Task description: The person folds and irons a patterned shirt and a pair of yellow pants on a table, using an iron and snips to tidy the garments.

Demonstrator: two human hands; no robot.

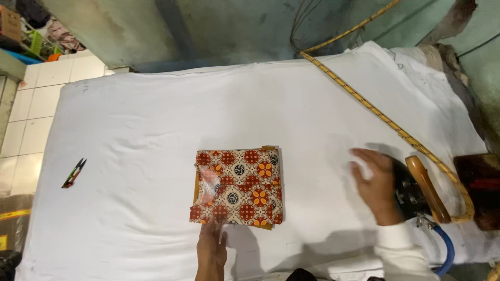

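**Between both hands: folded cloth on the counter**

Under everything, white-covered counter [156, 119]. Folded patterned garment [237, 186] lies flat just ahead of left hand [211, 248], fingers released, tips at its near edge. Right hand [376, 183], open, rests beside iron [416, 190]. Thread snips [74, 173] far left. Judged: folding done; gripping the iron handle comes next.

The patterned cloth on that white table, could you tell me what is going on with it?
A person stands at a white padded table. The folded patterned cloth lies flat mid-table, the left hand touching its near edge. The right hand rests beside an iron with a wooden handle. Small thread snips lie off to the left.
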